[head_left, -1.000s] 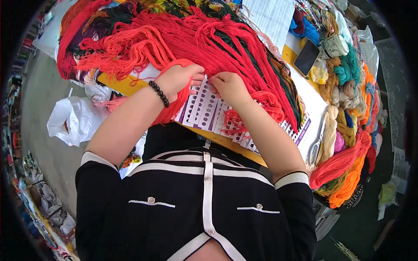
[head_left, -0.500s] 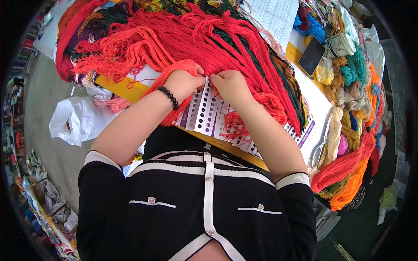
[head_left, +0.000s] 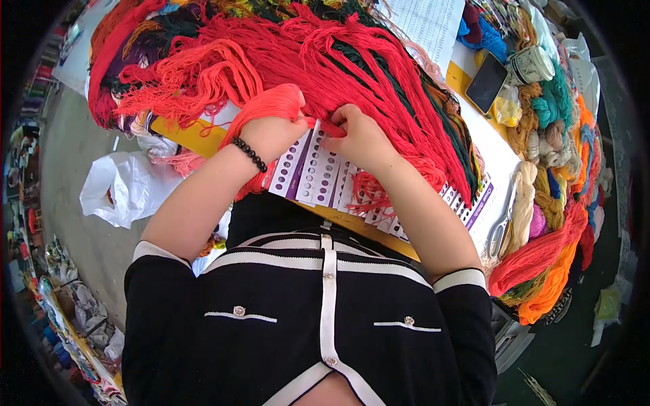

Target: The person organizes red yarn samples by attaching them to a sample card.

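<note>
My left hand, with a black bead bracelet on the wrist, is closed around a bundle of coral-red thread that drapes over its back. A short red strand runs from it towards my right hand, whose thumb and fingers are bent together on red thread. Exactly how the fingertips grip is partly hidden. Just below both hands lie white cards with rows of punched holes and purple edges. A large heap of red thread skeins spreads beyond the hands, with dark green thread among them.
A phone and scissors lie to the right. Beyond them are a patterned cup and several coloured skeins. A printed sheet lies at the back. A white plastic bag is at the left.
My left hand has shifted left, away from my right hand, with the coral-red bundle. The perforated card that stood between both hands' fingertips now lies lower, out of the left fingers.
</note>
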Demonstrator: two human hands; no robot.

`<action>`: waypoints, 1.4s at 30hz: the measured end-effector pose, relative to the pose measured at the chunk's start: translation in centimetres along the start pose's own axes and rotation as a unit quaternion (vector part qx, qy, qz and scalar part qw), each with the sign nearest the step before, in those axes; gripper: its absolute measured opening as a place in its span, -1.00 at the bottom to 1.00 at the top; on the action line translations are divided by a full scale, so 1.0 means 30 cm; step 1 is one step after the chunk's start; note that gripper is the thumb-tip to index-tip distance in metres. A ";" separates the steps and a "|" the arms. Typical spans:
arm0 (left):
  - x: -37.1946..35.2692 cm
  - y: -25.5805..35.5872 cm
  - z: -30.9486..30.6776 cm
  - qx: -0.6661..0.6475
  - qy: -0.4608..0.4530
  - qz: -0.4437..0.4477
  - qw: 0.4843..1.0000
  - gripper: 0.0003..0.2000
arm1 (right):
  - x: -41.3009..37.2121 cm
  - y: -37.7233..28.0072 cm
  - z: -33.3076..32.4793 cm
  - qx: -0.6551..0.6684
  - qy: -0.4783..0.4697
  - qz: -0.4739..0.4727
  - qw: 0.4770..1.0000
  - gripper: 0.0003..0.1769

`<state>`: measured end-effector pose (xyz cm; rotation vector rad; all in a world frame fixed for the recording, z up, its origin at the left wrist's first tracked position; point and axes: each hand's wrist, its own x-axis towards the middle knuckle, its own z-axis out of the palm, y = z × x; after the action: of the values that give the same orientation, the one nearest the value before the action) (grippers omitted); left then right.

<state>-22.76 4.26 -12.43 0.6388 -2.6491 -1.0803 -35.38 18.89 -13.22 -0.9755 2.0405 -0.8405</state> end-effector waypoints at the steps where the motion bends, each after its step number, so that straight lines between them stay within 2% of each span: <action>1: 0.002 0.000 0.003 0.000 0.001 0.002 1.000 -0.83 | -0.001 -0.005 0.001 -0.009 0.004 0.003 1.000 -0.44; 4: 0.003 0.001 0.009 0.013 -0.011 0.005 1.000 -0.80 | -0.003 -0.011 0.000 -0.013 0.007 0.008 1.000 -0.45; 6: 0.000 0.017 -0.019 -0.069 -0.019 0.001 0.997 -0.78 | -0.001 0.002 0.001 -0.007 0.007 0.012 1.000 -0.46; 7: -0.001 0.040 -0.024 -0.069 -0.021 0.003 0.997 -0.78 | 0.008 0.024 0.009 0.027 0.003 0.008 1.000 -0.52; 8: -0.009 0.074 -0.026 -0.364 -0.007 -0.103 0.926 -0.78 | 0.013 0.039 0.016 0.062 -0.001 0.004 0.998 -0.58; 9: -0.010 0.094 -0.030 -0.620 0.008 -0.198 0.759 -0.78 | 0.015 0.041 0.016 0.063 0.002 0.002 0.998 -0.58; 10: -0.012 0.077 -0.030 -0.643 -0.028 -0.175 0.745 -0.74 | 0.015 0.041 0.017 0.138 -0.018 0.019 0.990 -0.65; 11: -0.013 0.060 -0.027 -0.642 -0.029 -0.173 0.746 -0.74 | 0.015 0.041 0.017 0.212 -0.040 0.035 0.976 -0.73; 12: -0.013 0.053 -0.025 -0.609 -0.055 -0.168 0.773 -0.69 | 0.015 0.044 0.016 0.211 -0.039 0.033 0.976 -0.73; 14: -0.016 0.061 -0.011 -0.521 -0.085 -0.148 0.836 -0.53 | 0.015 0.050 0.013 0.383 -0.056 -0.003 0.922 -0.80; 15: -0.015 0.051 0.015 -0.522 -0.086 -0.147 0.836 -0.53 | 0.008 0.042 0.006 0.383 -0.055 -0.003 0.922 -0.80; 16: -0.018 0.029 0.054 -0.448 -0.081 -0.068 0.888 -0.51 | -0.006 0.024 -0.003 0.405 -0.066 0.021 0.912 -0.82; 18: -0.031 0.027 0.090 -0.269 -0.081 0.062 0.958 -0.46 | -0.021 0.003 -0.012 0.428 -0.080 0.048 0.899 -0.82; 19: -0.031 0.042 0.085 -0.270 -0.081 0.060 0.958 -0.46 | -0.021 -0.002 -0.018 0.411 -0.091 0.056 0.905 -0.81; 21: -0.022 0.065 0.066 -0.060 -0.118 0.069 0.989 -0.47 | -0.018 -0.006 -0.028 0.392 -0.104 0.062 0.912 -0.80; 22: -0.017 0.023 0.079 -0.153 -0.103 0.059 0.981 -0.50 | -0.017 -0.005 -0.033 0.368 -0.098 0.084 0.921 -0.82; 23: -0.019 0.001 0.061 -0.153 -0.102 0.058 0.981 -0.50 | -0.015 -0.006 -0.036 0.344 -0.091 0.107 0.928 -0.85; 24: -0.023 -0.009 0.029 -0.335 -0.088 -0.006 0.938 -0.52 | -0.015 -0.013 -0.040 0.344 -0.091 0.108 0.928 -0.85; 25: -0.028 -0.004 -0.014 -0.503 -0.070 -0.070 0.859 -0.55 | -0.015 -0.023 -0.045 0.303 -0.084 0.135 0.940 -0.84; 26: -0.047 0.007 -0.070 -0.580 -0.034 -0.150 0.800 -0.56 | -0.014 -0.029 -0.049 0.261 -0.076 0.160 0.949 -0.84; 28: -0.081 -0.078 -0.197 -0.622 -0.019 -0.141 0.770 -0.57 | 0.004 0.001 -0.035 0.271 -0.081 0.153 0.947 -0.82; 30: -0.132 -0.104 -0.338 -0.689 0.025 -0.106 0.716 -0.56 | 0.010 0.016 -0.019 0.282 -0.089 0.146 0.944 -0.81; 31: -0.159 -0.123 -0.375 -0.696 0.090 -0.100 0.705 -0.56 | 0.011 0.016 -0.013 0.266 -0.078 0.137 0.951 -0.80; 32: -0.182 -0.263 -0.423 -0.725 0.113 -0.037 0.678 -0.55 | 0.013 0.013 -0.011 0.249 -0.066 0.127 0.958 -0.79; 33: -0.182 -0.245 -0.425 -0.725 0.112 -0.037 0.679 -0.55 | 0.002 -0.005 -0.013 0.251 -0.066 0.127 0.957 -0.79; 34: -0.181 -0.221 -0.424 -0.651 0.288 -0.080 0.697 -0.56 | -0.011 -0.029 -0.021 0.233 -0.058 0.125 0.963 -0.80; 35: -0.173 -0.199 -0.416 -0.554 0.454 -0.118 0.688 -0.56 | -0.018 -0.054 -0.032 0.213 -0.050 0.122 0.968 -0.80; 36: -0.166 -0.212 -0.364 -0.512 0.471 -0.116 0.709 -0.59 | -0.016 -0.073 -0.040 0.212 -0.050 0.121 0.969 -0.80; 37: -0.181 -0.246 -0.297 -0.189 0.411 0.005 0.892 -0.60 | -0.018 -0.088 -0.042 0.298 -0.068 0.107 0.946 -0.81; 38: -0.195 -0.258 -0.242 0.165 0.285 0.123 0.936 -0.62 | -0.018 -0.096 -0.039 0.382 -0.087 0.092 0.915 -0.81; 39: -0.167 -0.171 -0.191 -0.053 0.192 0.067 0.978 -0.62 | -0.012 -0.095 -0.037 0.380 -0.090 0.094 0.916 -0.81; 40: -0.126 -0.074 -0.132 -0.268 0.089 0.009 0.959 -0.62 | 0.000 -0.090 -0.043 0.388 -0.136 0.099 0.906 -0.80; 41: -0.099 -0.041 -0.077 -0.142 0.055 0.078 0.985 -0.67 | 0.014 -0.087 -0.047 0.394 -0.181 0.103 0.895 -0.77; 42: -0.078 -0.032 -0.041 -0.012 0.019 0.144 0.989 -0.73 | 0.026 -0.081 -0.039 0.355 -0.151 0.082 0.919 -0.73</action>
<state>-19.95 3.98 -12.31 0.2562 -2.5881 -1.0039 -35.80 17.32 -10.95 -0.4738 1.3580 -1.1391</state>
